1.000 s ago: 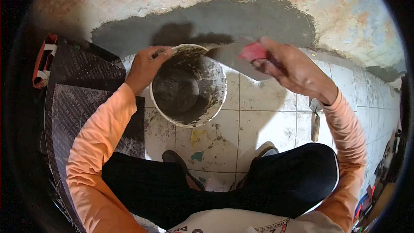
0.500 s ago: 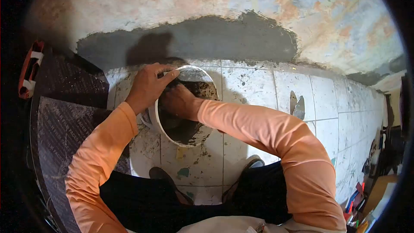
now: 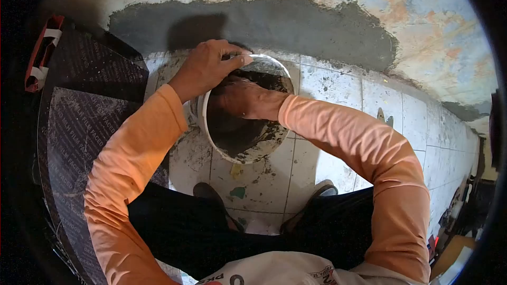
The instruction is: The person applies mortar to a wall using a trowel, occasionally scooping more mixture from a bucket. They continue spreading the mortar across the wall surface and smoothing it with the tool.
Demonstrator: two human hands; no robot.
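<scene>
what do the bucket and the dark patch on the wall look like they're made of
The round white bucket looks like plastic: thin, smooth rim, smeared grey inside. The left hand grips that rim; the right hand reaches inside. The dark grey patch along the wall's foot looks like wet cement mortar: matte, rough-edged, darker than the mottled plaster above.

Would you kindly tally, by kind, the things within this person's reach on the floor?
Buckets: 1 — bucket, left hand gripping its rim, right hand inside.
Dark boards: 2 — upper board, lower board.
Trowels: 1 — trowel lying on tiles.
Total: 4
</scene>
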